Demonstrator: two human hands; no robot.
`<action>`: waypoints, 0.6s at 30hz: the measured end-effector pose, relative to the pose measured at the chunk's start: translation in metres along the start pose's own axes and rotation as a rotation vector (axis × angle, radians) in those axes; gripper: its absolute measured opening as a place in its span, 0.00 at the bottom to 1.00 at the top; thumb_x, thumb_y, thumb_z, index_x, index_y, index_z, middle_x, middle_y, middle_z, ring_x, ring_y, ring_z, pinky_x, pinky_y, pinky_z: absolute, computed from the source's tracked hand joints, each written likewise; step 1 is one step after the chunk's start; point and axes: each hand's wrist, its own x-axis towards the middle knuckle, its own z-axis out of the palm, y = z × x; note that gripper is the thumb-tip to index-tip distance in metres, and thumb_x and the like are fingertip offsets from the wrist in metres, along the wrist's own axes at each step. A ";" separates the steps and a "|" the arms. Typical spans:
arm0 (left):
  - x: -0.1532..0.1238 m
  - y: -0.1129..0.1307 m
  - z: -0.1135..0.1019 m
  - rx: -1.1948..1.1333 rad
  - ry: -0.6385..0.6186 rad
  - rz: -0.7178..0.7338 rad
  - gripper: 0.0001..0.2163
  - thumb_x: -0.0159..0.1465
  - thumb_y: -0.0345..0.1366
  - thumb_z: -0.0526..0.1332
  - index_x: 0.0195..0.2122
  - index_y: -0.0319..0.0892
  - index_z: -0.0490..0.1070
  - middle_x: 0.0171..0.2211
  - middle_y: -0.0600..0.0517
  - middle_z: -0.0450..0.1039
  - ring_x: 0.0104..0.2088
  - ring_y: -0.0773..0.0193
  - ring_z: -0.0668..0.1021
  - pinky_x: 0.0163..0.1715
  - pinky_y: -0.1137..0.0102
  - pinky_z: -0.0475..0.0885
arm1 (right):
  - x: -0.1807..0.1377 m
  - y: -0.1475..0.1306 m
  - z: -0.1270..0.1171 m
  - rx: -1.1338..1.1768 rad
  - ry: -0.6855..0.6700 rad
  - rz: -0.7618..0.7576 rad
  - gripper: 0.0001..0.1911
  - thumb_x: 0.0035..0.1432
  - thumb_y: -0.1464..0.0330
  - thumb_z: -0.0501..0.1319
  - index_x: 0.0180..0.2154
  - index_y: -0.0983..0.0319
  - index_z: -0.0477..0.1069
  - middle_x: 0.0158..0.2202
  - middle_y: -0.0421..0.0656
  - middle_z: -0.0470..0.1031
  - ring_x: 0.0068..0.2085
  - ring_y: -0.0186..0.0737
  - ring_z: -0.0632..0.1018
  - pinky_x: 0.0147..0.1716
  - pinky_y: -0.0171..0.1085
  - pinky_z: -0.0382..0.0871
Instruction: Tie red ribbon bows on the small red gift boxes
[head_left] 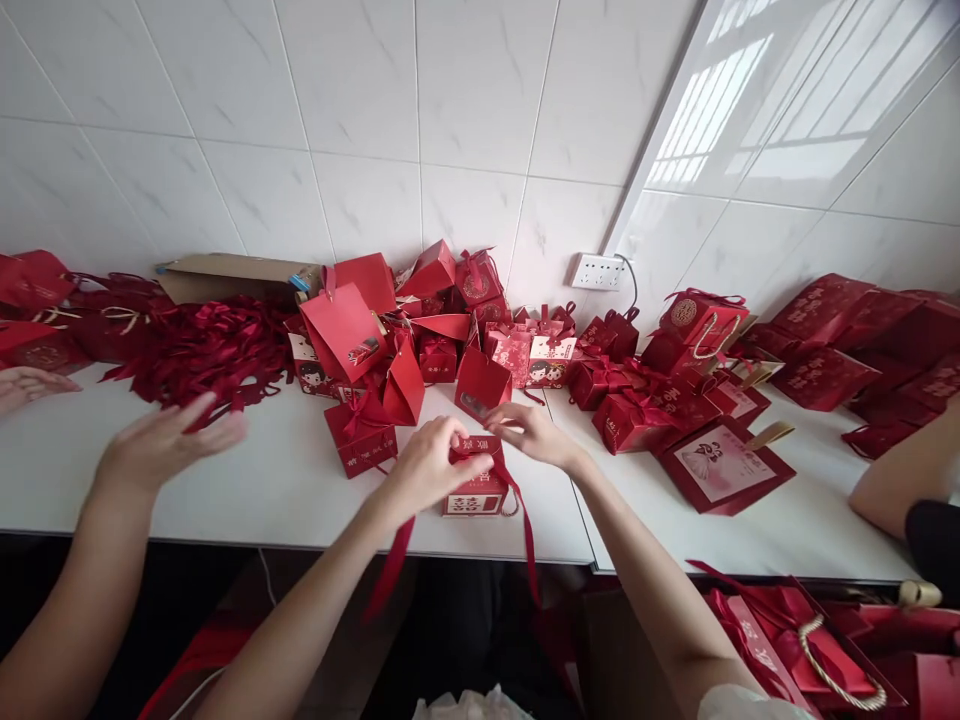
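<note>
A small red gift box [474, 504] with white printed characters stands upright at the table's front edge. My left hand [431, 465] is closed over its top left side, with the thumb across the top and a red ribbon [528, 545] pinched in the fingers. On the other side, my right hand [534, 436] has its fingertips together at the box's top rear edge. What they pinch is too small to make out. Ribbon ends hang over the table edge on both sides of the box. A twisted cord shows at its right side.
Red gift boxes [360, 435] crowd behind and to both sides. A heap of dark red ribbons [206, 350] lies left, near another person's hand [161, 445]. A further hand [34, 388] shows at far left, an arm [907, 475] at far right. A power strip [600, 271] is against the wall.
</note>
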 end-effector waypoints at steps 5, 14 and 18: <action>-0.024 -0.042 0.022 0.299 -0.102 -0.024 0.28 0.50 0.49 0.68 0.51 0.45 0.66 0.52 0.42 0.65 0.56 0.43 0.66 0.53 0.49 0.63 | -0.014 0.020 0.024 -0.444 -0.112 -0.109 0.12 0.61 0.70 0.54 0.41 0.60 0.76 0.44 0.47 0.76 0.45 0.42 0.78 0.49 0.43 0.69; -0.016 -0.044 0.000 0.136 -0.129 0.090 0.07 0.61 0.36 0.54 0.38 0.45 0.70 0.41 0.48 0.69 0.47 0.55 0.72 0.49 0.60 0.68 | -0.046 0.005 0.035 -0.731 0.051 0.035 0.09 0.61 0.70 0.57 0.36 0.62 0.76 0.32 0.44 0.72 0.32 0.38 0.74 0.34 0.36 0.68; -0.009 -0.029 0.015 0.194 -0.165 0.096 0.06 0.63 0.35 0.54 0.33 0.43 0.70 0.36 0.50 0.69 0.41 0.57 0.72 0.44 0.61 0.70 | -0.035 0.001 0.047 -0.798 0.001 0.081 0.08 0.61 0.73 0.56 0.35 0.61 0.75 0.32 0.43 0.71 0.33 0.36 0.73 0.35 0.34 0.66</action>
